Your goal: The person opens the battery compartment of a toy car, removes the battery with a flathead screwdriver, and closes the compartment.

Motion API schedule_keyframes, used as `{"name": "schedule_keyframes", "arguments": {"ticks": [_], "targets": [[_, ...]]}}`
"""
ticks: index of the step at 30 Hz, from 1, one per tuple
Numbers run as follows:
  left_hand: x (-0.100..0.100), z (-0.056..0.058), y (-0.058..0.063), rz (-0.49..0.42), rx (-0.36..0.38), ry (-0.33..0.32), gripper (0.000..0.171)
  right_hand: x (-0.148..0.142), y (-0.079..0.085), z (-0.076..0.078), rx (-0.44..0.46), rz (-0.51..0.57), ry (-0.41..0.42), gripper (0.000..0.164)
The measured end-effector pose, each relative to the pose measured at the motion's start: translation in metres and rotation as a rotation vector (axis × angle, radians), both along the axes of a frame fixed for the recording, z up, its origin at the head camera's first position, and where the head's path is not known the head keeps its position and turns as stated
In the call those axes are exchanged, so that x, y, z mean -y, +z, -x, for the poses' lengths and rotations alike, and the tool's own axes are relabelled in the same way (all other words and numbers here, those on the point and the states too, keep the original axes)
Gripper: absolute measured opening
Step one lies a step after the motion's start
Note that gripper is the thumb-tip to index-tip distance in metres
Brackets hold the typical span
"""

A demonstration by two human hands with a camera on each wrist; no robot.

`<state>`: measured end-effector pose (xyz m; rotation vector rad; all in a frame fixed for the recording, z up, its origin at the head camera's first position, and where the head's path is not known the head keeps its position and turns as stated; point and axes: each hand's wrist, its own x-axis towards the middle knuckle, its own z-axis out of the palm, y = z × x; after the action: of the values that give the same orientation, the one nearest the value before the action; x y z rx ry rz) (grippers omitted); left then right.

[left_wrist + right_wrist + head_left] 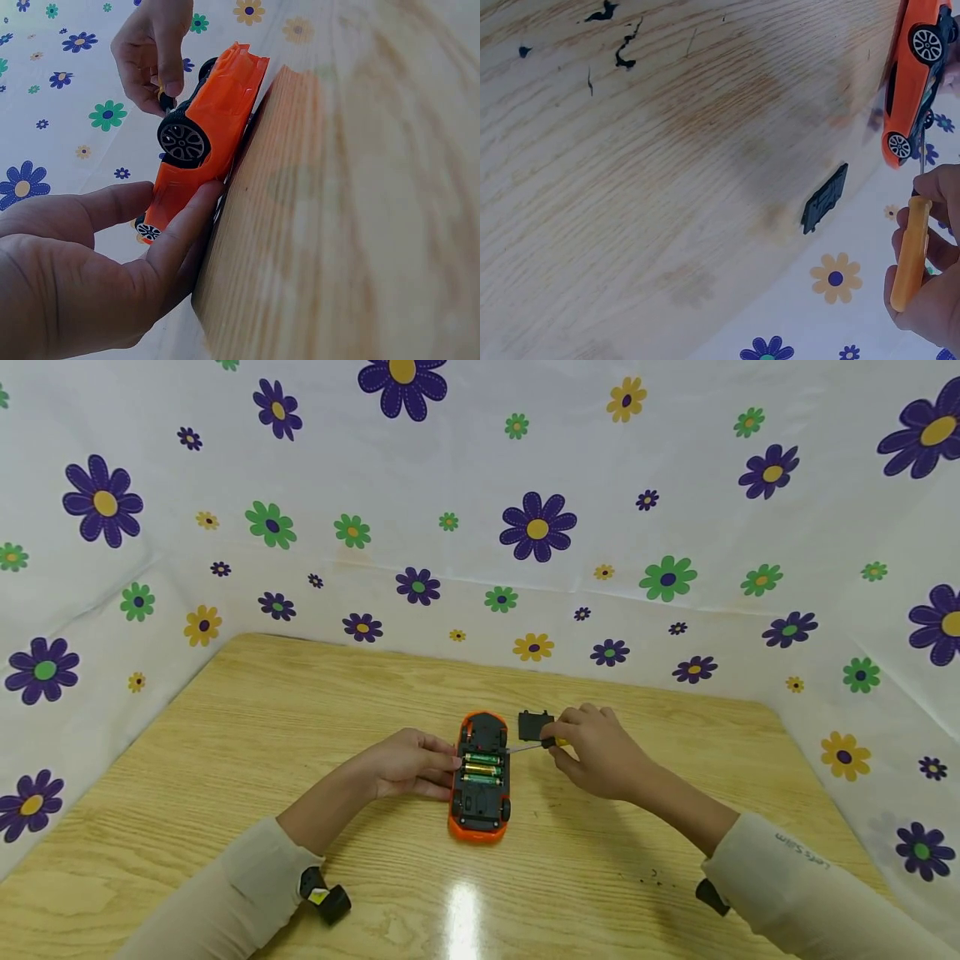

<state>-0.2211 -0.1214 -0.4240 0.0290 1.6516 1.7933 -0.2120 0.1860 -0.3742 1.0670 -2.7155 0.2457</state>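
Left hand (pixel 411 767): thumb and fingers pinch overturned toy car (pixel 482 798); best kept steady.
Right hand (pixel 602 752): grips screwdriver (pixel 912 253); light pressure seems wise.
Batteries (pixel 482 770): three, seated.

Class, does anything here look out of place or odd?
Dark marks interrupt the plain table near the right sleeve; stains or scraps, unclear. The toy car lies upside down, batteries exposed, a black panel beside it.

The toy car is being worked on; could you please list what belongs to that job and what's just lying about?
Belongs, apparently:
upturned orange toy car
three batteries
yellow-handled screwdriver
loose black battery cover

Just around:
dark marks or scraps
flowered cloth backdrop
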Motion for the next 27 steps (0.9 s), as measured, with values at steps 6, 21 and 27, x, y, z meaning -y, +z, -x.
{"name": "schedule_keyframes", "arguments": {"ticks": [6, 21, 27], "targets": [[-0.001, 0.000, 0.001, 0.005, 0.001, 0.006, 0.040, 0.005, 0.003, 0.000, 0.006, -0.020, 0.010, 0.017], [0.000, -0.001, 0.001, 0.001, -0.002, 0.005, 0.040, 0.017, 0.017, -0.002, -0.048, -0.090, 0.074, 0.012], [0.000, 0.000, 0.000, -0.002, -0.001, 0.005, 0.038, 0.025, 0.025, -0.003, -0.046, -0.145, 0.062, 0.009]]}}
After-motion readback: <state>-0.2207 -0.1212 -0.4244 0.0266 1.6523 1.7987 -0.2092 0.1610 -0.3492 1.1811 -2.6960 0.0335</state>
